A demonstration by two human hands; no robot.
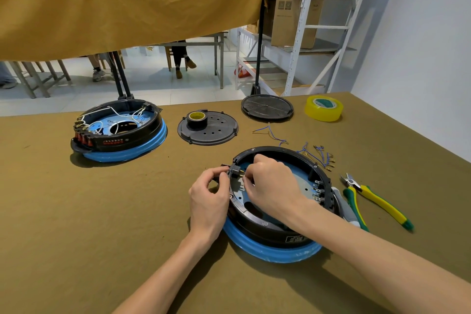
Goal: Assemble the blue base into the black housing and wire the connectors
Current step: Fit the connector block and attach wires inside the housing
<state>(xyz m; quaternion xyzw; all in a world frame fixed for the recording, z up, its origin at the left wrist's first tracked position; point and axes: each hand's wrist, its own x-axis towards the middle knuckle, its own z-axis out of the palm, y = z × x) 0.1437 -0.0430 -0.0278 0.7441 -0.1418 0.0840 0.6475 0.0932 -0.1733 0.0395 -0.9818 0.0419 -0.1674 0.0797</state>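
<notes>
Housing (257, 229) sits on the blue base (270, 250), near desk (102, 211) centre. Left hand (209, 199) fingers pinch the black connector (235, 169) at its left rim. Right hand (272, 186) fingers curled inside, pinching something small; can't tell what.

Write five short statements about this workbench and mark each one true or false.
1. The small black tape roll sits on a perforated black disc. True.
2. The yellow-handled pliers lie left of both hands. False: right of the near housing.
3. The right hand reaches inside the near black housing. True.
4. The far black housing holds no wires. False: white wires lie inside.
5. The yellow tape roll is in the left hand. False: it rests on the table.
</notes>
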